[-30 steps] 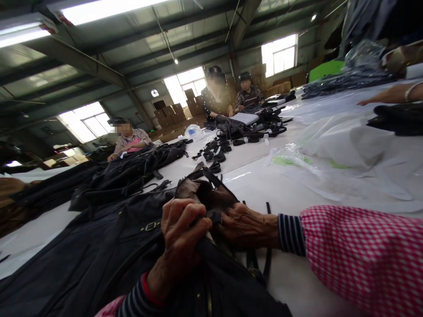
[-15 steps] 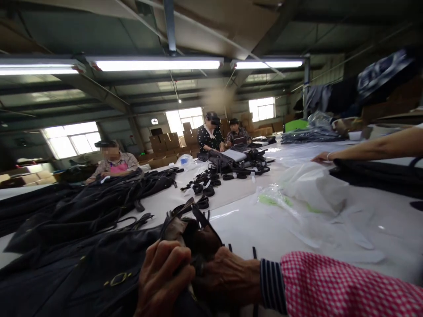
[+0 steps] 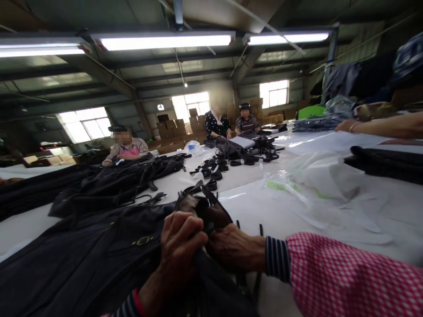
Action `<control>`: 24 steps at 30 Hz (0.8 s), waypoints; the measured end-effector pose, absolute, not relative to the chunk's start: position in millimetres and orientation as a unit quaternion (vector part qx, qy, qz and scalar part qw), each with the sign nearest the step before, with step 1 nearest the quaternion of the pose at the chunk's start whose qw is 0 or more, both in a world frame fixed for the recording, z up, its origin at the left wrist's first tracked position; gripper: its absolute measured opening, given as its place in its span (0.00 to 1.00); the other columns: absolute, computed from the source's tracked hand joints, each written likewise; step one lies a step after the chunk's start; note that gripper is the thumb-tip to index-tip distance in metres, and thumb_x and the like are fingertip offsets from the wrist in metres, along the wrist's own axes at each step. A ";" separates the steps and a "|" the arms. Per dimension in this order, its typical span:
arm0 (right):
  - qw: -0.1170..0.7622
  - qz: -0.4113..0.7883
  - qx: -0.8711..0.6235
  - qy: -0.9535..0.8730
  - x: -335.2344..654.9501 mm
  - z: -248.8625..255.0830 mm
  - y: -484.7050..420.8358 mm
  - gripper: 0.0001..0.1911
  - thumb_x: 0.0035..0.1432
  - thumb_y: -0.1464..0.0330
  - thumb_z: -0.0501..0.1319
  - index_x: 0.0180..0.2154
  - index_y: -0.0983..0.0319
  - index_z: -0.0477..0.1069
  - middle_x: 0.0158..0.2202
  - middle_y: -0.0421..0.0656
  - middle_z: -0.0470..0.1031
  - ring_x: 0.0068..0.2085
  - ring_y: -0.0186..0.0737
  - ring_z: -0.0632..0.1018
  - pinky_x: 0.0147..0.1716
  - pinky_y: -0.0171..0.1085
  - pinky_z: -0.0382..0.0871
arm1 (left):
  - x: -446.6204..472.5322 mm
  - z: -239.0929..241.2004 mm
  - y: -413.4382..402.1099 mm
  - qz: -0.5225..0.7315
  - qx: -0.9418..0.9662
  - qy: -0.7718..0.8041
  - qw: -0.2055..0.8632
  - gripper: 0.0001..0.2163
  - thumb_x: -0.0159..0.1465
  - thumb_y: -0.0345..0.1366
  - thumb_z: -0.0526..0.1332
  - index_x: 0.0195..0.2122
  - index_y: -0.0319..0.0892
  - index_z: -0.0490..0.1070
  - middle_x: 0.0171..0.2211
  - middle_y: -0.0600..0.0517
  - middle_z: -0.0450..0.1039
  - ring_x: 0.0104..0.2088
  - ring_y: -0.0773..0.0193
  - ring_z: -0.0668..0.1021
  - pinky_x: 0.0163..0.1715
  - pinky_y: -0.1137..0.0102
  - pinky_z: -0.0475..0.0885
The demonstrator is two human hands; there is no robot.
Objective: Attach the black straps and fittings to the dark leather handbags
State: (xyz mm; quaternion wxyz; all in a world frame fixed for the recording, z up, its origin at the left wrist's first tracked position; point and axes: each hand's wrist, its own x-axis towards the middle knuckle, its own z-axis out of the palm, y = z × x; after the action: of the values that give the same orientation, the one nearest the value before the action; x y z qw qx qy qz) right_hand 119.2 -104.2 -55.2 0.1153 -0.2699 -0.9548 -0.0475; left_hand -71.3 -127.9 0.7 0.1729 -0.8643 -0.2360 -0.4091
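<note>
A large dark bag [image 3: 109, 255] lies before me at the lower left, with a small brass-coloured oval fitting on its side. Its mouth gapes between my hands, and a brownish lining [image 3: 216, 213] shows there. My left hand [image 3: 181, 242] is closed over the rim, knuckles up and fingers bent. Just to the right, my right hand [image 3: 236, 246] reaches into the mouth of the bag. Shadow and the bag's edge hide its fingers. Thin dark straps [image 3: 259, 264] hang below my right wrist.
More dark bags [image 3: 119, 180] are heaped left on the white table [image 3: 238, 185]. Rolled black straps [image 3: 211, 169] lie mid-table, clear plastic sheets [image 3: 324, 176] to the right. Another person's arm [image 3: 390, 125] extends from the right edge over the table. Several people sit or stand opposite.
The whole view has shifted, so the scene sits higher on the right and more of my left wrist shows. Both hands stay at the bag's mouth. The other person's arm at right has moved farther back.
</note>
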 end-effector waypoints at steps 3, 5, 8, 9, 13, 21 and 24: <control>0.069 -0.006 -0.222 -0.973 122.9 -47.9 -96.5 0.05 0.65 0.74 0.56 0.36 0.63 0.69 0.31 0.40 0.72 0.24 0.33 0.63 0.22 0.38 0.47 | -68.7 4.9 -130.8 -0.396 -0.868 -0.244 0.176 0.12 0.69 0.33 0.57 0.28 0.43 0.73 0.35 0.48 0.75 0.41 0.55 0.71 0.42 0.58 0.62; 0.080 0.001 -0.202 -0.976 126.5 -46.4 -93.6 0.05 0.65 0.75 0.56 0.37 0.63 0.69 0.32 0.40 0.73 0.25 0.33 0.63 0.22 0.38 0.46 | -67.7 7.3 -132.5 -0.385 -0.871 -0.250 0.176 0.11 0.68 0.32 0.58 0.28 0.43 0.73 0.35 0.49 0.75 0.41 0.56 0.71 0.43 0.58 0.62; 0.118 0.035 -0.203 -0.971 133.2 -45.2 -96.0 0.05 0.63 0.73 0.58 0.42 0.62 0.70 0.37 0.42 0.75 0.28 0.34 0.67 0.24 0.37 0.49 | -67.9 9.0 -133.9 -0.378 -0.873 -0.254 0.173 0.11 0.68 0.32 0.58 0.28 0.43 0.74 0.35 0.48 0.75 0.41 0.56 0.72 0.43 0.58 0.63; 0.129 0.056 -0.209 -0.968 135.9 -44.6 -97.9 0.08 0.61 0.73 0.59 0.44 0.62 0.70 0.39 0.43 0.75 0.30 0.35 0.69 0.25 0.37 0.51 | -68.4 8.9 -133.9 -0.376 -0.874 -0.254 0.175 0.11 0.68 0.32 0.58 0.28 0.43 0.74 0.35 0.48 0.75 0.41 0.55 0.72 0.43 0.58 0.63; 0.192 0.153 -0.238 -0.940 145.6 -43.0 -105.2 0.23 0.56 0.77 0.59 0.54 0.60 0.69 0.46 0.44 0.76 0.39 0.39 0.75 0.33 0.35 0.60 | -71.4 7.0 -132.6 -0.368 -0.875 -0.252 0.188 0.10 0.68 0.33 0.59 0.30 0.44 0.76 0.37 0.47 0.76 0.43 0.54 0.72 0.44 0.57 0.64; 0.176 0.223 -0.306 -0.909 144.2 -35.2 -107.9 0.14 0.57 0.76 0.59 0.46 0.63 0.73 0.40 0.45 0.78 0.37 0.40 0.76 0.33 0.35 0.59 | -74.8 5.4 -135.7 -0.367 -0.874 -0.271 0.168 0.06 0.67 0.31 0.62 0.33 0.44 0.77 0.38 0.46 0.75 0.44 0.53 0.72 0.43 0.57 0.68; 0.154 0.236 -0.279 -0.918 146.7 -31.0 -105.4 0.17 0.55 0.78 0.59 0.47 0.62 0.74 0.41 0.45 0.78 0.37 0.39 0.75 0.32 0.34 0.58 | -76.1 4.1 -135.6 -0.372 -0.871 -0.273 0.171 0.06 0.66 0.30 0.63 0.33 0.44 0.78 0.39 0.47 0.74 0.45 0.52 0.72 0.42 0.57 0.68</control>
State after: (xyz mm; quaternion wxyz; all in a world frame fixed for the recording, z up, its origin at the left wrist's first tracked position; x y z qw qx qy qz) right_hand 146.7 -105.4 -31.0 0.1542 -0.2791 -0.9180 0.2357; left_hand -76.1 -135.6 4.1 0.1706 -0.8707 -0.2727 -0.3720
